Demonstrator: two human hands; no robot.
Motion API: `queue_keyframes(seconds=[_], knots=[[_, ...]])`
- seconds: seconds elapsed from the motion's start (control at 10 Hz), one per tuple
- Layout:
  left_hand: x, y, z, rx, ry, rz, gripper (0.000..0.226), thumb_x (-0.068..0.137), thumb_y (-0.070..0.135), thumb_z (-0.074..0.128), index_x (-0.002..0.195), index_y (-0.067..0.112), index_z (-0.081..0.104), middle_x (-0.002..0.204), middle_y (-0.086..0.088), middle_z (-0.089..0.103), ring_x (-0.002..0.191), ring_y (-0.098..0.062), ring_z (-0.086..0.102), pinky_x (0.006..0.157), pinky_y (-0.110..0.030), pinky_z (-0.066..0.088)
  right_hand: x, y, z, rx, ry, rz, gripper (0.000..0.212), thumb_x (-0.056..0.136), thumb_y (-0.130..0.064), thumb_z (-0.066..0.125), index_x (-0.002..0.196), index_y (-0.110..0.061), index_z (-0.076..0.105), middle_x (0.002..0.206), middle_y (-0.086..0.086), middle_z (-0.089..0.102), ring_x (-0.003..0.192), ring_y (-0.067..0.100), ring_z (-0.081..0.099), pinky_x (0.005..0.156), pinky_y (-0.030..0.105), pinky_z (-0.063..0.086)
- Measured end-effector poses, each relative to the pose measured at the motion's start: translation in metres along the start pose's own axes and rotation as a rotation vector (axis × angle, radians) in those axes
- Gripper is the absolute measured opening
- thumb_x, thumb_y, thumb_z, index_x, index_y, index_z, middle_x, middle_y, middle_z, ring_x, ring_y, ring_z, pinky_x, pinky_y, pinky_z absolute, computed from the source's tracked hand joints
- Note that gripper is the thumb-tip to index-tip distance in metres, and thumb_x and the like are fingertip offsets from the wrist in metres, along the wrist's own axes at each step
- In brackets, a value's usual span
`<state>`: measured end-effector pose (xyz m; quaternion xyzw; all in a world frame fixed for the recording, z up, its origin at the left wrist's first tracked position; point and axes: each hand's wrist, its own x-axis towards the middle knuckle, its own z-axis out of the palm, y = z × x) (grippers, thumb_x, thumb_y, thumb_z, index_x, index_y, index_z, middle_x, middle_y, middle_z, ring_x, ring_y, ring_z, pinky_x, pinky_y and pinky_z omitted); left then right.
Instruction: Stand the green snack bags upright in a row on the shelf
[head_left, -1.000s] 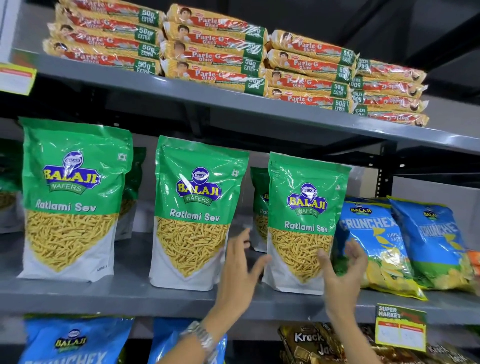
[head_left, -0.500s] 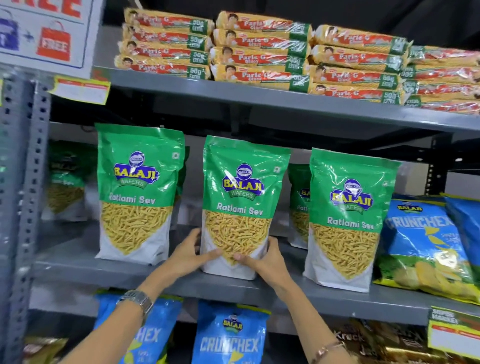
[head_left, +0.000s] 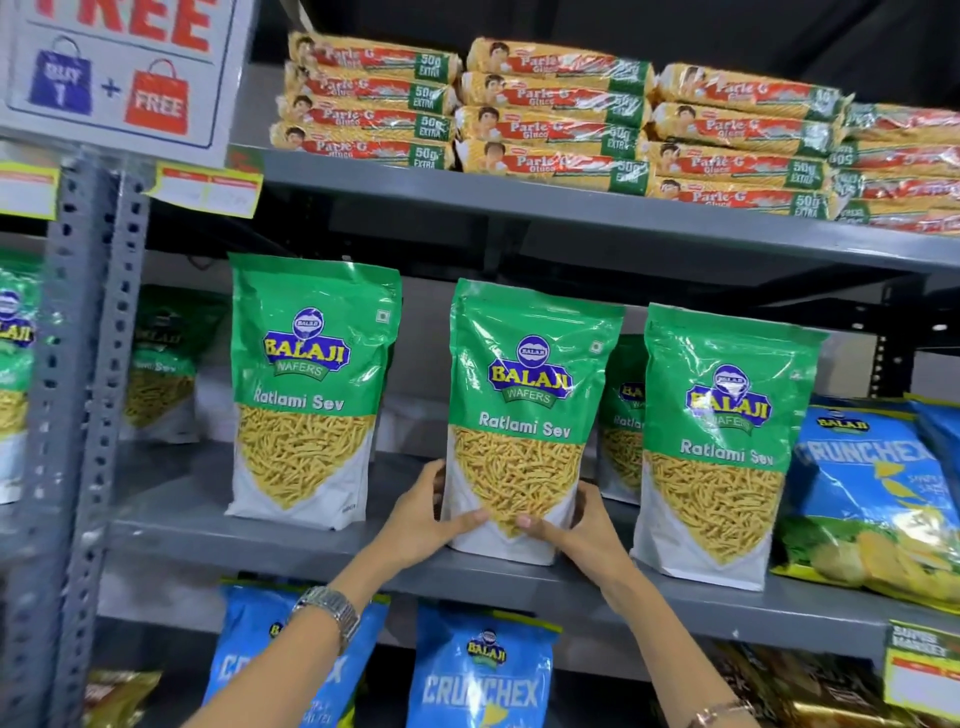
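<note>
The grey metal shelf (head_left: 311, 540) runs across the whole view, and everything here sits relative to it. Stacked on the shelf board above it lie rows of yellow-and-red biscuit packs (head_left: 556, 127), and to their left hangs a white promotion sign (head_left: 119, 73). On the shelf itself three green snack bags stand upright in a front row, well apart from each other: the left green bag (head_left: 311, 395), the middle green bag (head_left: 524, 421) and the right green bag (head_left: 722, 447), with more green bags partly hidden behind them. Just right of the right green bag, blue chip bags (head_left: 867, 493) lean on the same shelf. Below the shelf, more blue bags (head_left: 480, 670) show. The left hand (head_left: 421, 519) wraps the middle green bag's lower left edge, thumb across its front; the right hand (head_left: 582, 530) clasps its lower right corner likewise. A wristwatch (head_left: 330, 613) sits on the left wrist.
</note>
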<state>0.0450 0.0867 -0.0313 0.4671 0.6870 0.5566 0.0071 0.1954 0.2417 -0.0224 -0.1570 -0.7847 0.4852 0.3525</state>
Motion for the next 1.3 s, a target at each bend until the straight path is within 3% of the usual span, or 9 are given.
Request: queue_keyframes(seconds=[0.1, 0.2, 0.3, 0.5, 0.7, 0.9, 1.1, 1.2, 1.3], knots=[[-0.01, 0.009, -0.002, -0.117, 0.22, 0.104, 0.076, 0.074, 0.025, 0.074, 0.137, 0.018, 0.032, 0.137, 0.0, 0.044, 0.122, -0.014, 0.044, 0.098, -0.03, 0.041, -0.005, -0.003, -0.003, 0.06, 0.077, -0.043, 0.114, 0.046, -0.05, 0.08, 0.14, -0.016, 0.025, 0.137, 0.0, 0.045, 0.119, 0.015, 0.045, 0.093, 0.028, 0.037], [-0.027, 0.011, -0.029, -0.009, 0.834, 0.301, 0.056, 0.076, 0.023, 0.073, 0.124, 0.024, 0.043, 0.121, 0.0, 0.052, 0.113, -0.016, 0.05, 0.099, -0.034, 0.041, -0.009, -0.006, 0.002, 0.133, 0.246, -0.165, 0.091, 0.057, -0.04, 0.079, 0.133, -0.017, 0.034, 0.134, 0.002, 0.046, 0.125, 0.019, 0.043, 0.101, 0.032, 0.036], [-0.033, 0.0, -0.073, 0.237, 1.152, 0.177, 0.075, 0.069, 0.039, 0.075, 0.129, 0.014, 0.037, 0.133, -0.015, 0.046, 0.124, -0.029, 0.041, 0.101, -0.047, 0.034, -0.012, -0.01, 0.013, 0.177, 0.255, -0.218, 0.077, 0.059, -0.033, 0.079, 0.123, -0.024, 0.037, 0.121, -0.003, 0.049, 0.114, 0.012, 0.048, 0.092, 0.027, 0.037], [-0.028, -0.016, -0.102, 0.239, 0.827, -0.222, 0.126, 0.047, 0.075, 0.061, 0.144, 0.012, 0.009, 0.152, -0.018, 0.017, 0.137, -0.038, 0.024, 0.106, -0.059, 0.031, -0.007, -0.005, 0.013, 0.193, 0.184, -0.165, 0.101, 0.051, -0.039, 0.086, 0.134, -0.023, 0.03, 0.122, -0.005, 0.046, 0.109, 0.01, 0.047, 0.089, 0.027, 0.039], [-0.031, -0.015, -0.098, 0.229, 0.751, -0.185, 0.13, 0.044, 0.074, 0.06, 0.146, 0.017, 0.003, 0.154, -0.014, 0.012, 0.139, -0.034, 0.019, 0.107, -0.058, 0.029, -0.005, -0.002, 0.007, 0.164, 0.17, -0.132, 0.098, 0.048, -0.037, 0.081, 0.132, -0.021, 0.033, 0.124, 0.003, 0.051, 0.116, 0.02, 0.05, 0.102, 0.043, 0.042], [-0.034, -0.016, -0.096, 0.206, 0.731, -0.169, 0.129, 0.044, 0.073, 0.063, 0.145, 0.02, 0.001, 0.154, -0.012, 0.012, 0.139, -0.033, 0.019, 0.107, -0.058, 0.029, -0.004, -0.002, 0.009, 0.183, 0.163, -0.133, 0.087, 0.056, -0.029, 0.082, 0.129, -0.022, 0.035, 0.122, 0.004, 0.053, 0.113, 0.02, 0.051, 0.096, 0.037, 0.043], [-0.033, -0.009, -0.093, 0.262, 0.838, -0.077, 0.12, 0.055, 0.075, 0.058, 0.146, 0.018, 0.006, 0.156, -0.014, 0.009, 0.143, -0.029, 0.01, 0.115, -0.053, 0.017, -0.014, -0.008, 0.011, 0.093, 0.284, -0.198, 0.088, 0.066, -0.038, 0.074, 0.138, -0.018, 0.027, 0.143, 0.006, 0.04, 0.13, 0.021, 0.039, 0.107, 0.039, 0.034], [-0.027, 0.018, -0.088, 0.348, 0.945, 0.139, 0.1, 0.069, 0.072, 0.049, 0.145, 0.019, 0.011, 0.157, -0.007, 0.014, 0.144, -0.021, 0.012, 0.116, -0.047, 0.012, -0.02, -0.03, 0.013, -0.041, 0.513, -0.416, 0.077, 0.076, -0.053, 0.062, 0.138, -0.017, 0.032, 0.141, 0.006, 0.042, 0.128, 0.017, 0.04, 0.108, 0.044, 0.035], [-0.009, 0.061, -0.08, 0.445, 0.864, 0.354, 0.073, 0.085, 0.057, 0.035, 0.146, 0.021, 0.015, 0.157, -0.001, 0.017, 0.143, -0.014, 0.012, 0.118, -0.045, 0.011, -0.013, -0.07, 0.009, -0.256, 0.635, -0.634, 0.065, 0.084, -0.051, 0.049, 0.137, -0.018, 0.033, 0.143, 0.004, 0.041, 0.13, 0.013, 0.037, 0.108, 0.037, 0.03]])
